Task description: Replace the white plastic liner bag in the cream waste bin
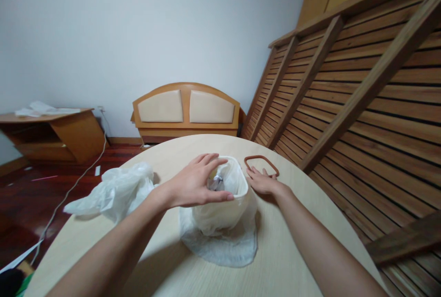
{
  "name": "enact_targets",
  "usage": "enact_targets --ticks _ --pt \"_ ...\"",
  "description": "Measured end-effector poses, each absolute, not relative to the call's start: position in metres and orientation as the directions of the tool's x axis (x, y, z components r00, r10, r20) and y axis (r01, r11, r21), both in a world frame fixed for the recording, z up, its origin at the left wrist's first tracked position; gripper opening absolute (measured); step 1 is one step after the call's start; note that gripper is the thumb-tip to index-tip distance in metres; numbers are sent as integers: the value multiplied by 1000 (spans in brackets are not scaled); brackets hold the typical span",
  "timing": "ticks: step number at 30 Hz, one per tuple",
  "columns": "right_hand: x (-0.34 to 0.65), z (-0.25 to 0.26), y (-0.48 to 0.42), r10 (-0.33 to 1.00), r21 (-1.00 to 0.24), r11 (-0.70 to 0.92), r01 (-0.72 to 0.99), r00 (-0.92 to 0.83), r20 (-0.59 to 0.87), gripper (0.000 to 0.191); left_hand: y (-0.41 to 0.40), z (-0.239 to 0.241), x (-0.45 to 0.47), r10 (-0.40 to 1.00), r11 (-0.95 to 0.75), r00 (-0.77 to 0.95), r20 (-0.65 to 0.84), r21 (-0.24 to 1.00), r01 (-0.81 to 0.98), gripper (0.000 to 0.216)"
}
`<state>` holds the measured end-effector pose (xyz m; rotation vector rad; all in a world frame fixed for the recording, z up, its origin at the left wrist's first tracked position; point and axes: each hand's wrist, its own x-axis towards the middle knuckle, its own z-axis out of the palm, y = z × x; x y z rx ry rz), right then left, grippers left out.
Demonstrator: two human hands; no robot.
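Note:
A small cream bin point(220, 214) stands on the round table, lined with a thin translucent plastic bag point(230, 249) whose loose skirt spreads around its base. Some crumpled stuff, grey and white, shows inside it. My left hand point(196, 182) lies across the bin's left side with fingers apart, thumb along the near rim and fingertips by the far rim. To the right of the bin, my right hand point(263, 182) rests low over the table with its fingers stretched out. Its fingertips reach the near edge of a brown rounded-rectangular ring point(261, 157) lying flat.
A crumpled white plastic bag point(120, 189) lies on the left of the table point(282, 251). Slatted wooden panels point(344, 104) lean close on the right. Behind are a headboard point(186, 104) and a low wooden desk point(69, 136). A white cable point(81, 182) crosses the floor.

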<state>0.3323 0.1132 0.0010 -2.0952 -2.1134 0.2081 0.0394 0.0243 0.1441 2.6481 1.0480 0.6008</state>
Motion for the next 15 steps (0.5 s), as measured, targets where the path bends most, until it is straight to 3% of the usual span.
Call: enact_targets --ticks 5,15 --pt "337 -5 118 995 -216 -94 972 95 -3 71 24 144 39 689 -722 660 299 359 591 87" --pt "348 -13 126 981 -281 -105 954 145 126 57 25 144 38 690 -721 652 315 379 580 85"
